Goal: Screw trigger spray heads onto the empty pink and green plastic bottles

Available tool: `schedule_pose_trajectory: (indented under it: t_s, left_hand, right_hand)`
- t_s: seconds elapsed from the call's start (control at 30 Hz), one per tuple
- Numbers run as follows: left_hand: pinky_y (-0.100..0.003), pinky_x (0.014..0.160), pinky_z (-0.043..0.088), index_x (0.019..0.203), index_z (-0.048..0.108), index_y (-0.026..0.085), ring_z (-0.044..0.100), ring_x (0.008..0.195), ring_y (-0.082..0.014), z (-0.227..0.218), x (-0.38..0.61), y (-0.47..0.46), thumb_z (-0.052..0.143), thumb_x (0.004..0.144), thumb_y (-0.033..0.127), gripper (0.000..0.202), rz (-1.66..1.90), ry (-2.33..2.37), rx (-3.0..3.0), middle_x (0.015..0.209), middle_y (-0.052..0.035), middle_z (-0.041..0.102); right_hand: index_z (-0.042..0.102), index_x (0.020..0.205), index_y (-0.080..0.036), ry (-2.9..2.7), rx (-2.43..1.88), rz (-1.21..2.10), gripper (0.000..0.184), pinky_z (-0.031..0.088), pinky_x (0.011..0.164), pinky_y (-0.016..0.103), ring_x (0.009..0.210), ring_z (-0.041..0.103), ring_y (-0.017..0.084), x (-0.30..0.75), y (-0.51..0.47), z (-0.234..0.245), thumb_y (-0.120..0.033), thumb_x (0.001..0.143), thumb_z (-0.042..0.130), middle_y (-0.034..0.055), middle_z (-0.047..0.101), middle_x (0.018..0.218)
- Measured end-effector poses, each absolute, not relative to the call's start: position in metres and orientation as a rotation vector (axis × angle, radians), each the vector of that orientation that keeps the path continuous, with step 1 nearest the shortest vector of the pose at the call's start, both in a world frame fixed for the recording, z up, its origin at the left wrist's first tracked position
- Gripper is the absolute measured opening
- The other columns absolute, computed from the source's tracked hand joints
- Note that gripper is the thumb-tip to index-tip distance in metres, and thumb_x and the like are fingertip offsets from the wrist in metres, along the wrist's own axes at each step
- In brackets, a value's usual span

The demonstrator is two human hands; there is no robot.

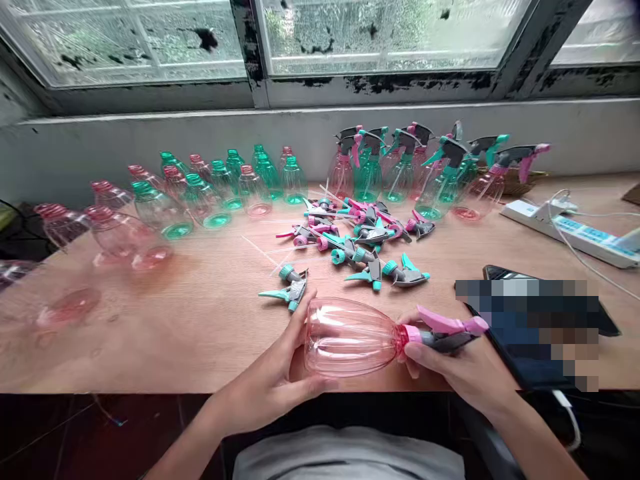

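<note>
A clear pink spray bottle [353, 337] lies sideways in the air between my hands, near the table's front edge. My left hand [287, 363] is wrapped round its base end. At the neck, my right hand [445, 363] grips the pink collar of a grey and pink trigger sprayer [450, 327], which sits on the bottle's mouth. I cannot tell how tightly it is seated. Just beyond my left hand lies a loose grey and teal sprayer head [293, 288]. A pile of pink and teal sprayer heads [367, 227] with thin white tubes spreads behind the bottle.
Open pink and green bottles [200, 200] stand at the left and back left of the wooden table [200, 320]. Several bottles with sprayers [433, 190] stand at the back right. A power strip [575, 233], white cables and a dark tablet [530, 347] occupy the right.
</note>
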State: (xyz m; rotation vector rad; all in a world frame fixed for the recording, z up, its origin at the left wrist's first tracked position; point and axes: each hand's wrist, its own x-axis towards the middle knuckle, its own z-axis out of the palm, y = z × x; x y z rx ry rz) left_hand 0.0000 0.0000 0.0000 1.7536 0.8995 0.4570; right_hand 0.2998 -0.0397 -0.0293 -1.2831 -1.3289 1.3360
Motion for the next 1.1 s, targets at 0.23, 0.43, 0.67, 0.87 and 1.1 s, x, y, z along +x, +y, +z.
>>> schedule_pose_trajectory:
  t_s: [0.23, 0.43, 0.67, 0.87, 1.1]
  left_hand:
    - [-0.05, 0.132, 0.015, 0.16, -0.015, 0.043, 0.007, 0.161, -0.0338, -0.0058, -0.0018, 0.0037, 0.07, 0.096, 0.032, 0.108, 0.504, 0.865, 1.776, 0.177, 0.0023, -0.002]
    - [-0.051, 0.131, 0.015, 0.161, -0.013, 0.044, 0.01, 0.161, -0.0336, -0.0066, -0.0018, 0.0033, 0.07, 0.096, 0.031, 0.106, 0.502, 0.86, 1.776, 0.177, 0.0018, -0.002]
    - [-0.049, 0.131, 0.018, 0.16, -0.017, 0.046, 0.016, 0.16, -0.0323, -0.006, -0.0034, 0.0031, 0.07, 0.096, 0.032, 0.108, 0.502, 0.846, 1.751, 0.177, 0.0018, 0.003]
    - [-0.049, 0.131, 0.02, 0.159, -0.017, 0.046, 0.021, 0.159, -0.0312, -0.0048, -0.003, 0.0036, 0.07, 0.096, 0.031, 0.109, 0.496, 0.851, 1.749, 0.176, 0.0009, 0.007]
    - [-0.048, 0.131, 0.017, 0.16, -0.015, 0.046, 0.015, 0.161, -0.0299, -0.0015, -0.0022, 0.0022, 0.07, 0.096, 0.03, 0.108, 0.484, 0.859, 1.728, 0.176, 0.0025, 0.005]
  right_hand:
    - [0.075, 0.08, -0.02, -1.282, -1.257, 1.31, 0.03, 0.049, 0.064, 0.033, 0.061, 0.061, 0.02, 0.2971, -0.041, -0.03, -0.049, 0.088, 0.079, 0.0007, 0.069, 0.061]
    - [0.069, 0.066, -0.02, -1.305, -1.234, 1.326, 0.04, 0.048, 0.066, 0.033, 0.063, 0.061, 0.02, 0.2981, -0.041, -0.032, -0.051, 0.089, 0.077, 0.0011, 0.068, 0.062]
    - [0.076, 0.085, -0.021, -1.278, -1.233, 1.319, 0.028, 0.049, 0.065, 0.032, 0.061, 0.061, 0.019, 0.297, -0.0415, -0.0314, -0.049, 0.089, 0.078, -0.0004, 0.068, 0.06]
    - [0.075, 0.081, -0.02, -1.261, -1.238, 1.31, 0.029, 0.049, 0.065, 0.032, 0.061, 0.06, 0.019, 0.2955, -0.0418, -0.0294, -0.048, 0.088, 0.079, -0.0003, 0.068, 0.06]
    - [0.07, 0.066, -0.019, -1.261, -1.244, 1.345, 0.039, 0.047, 0.065, 0.032, 0.063, 0.06, 0.019, 0.2969, -0.0423, -0.0327, -0.05, 0.088, 0.079, 0.0009, 0.068, 0.061]
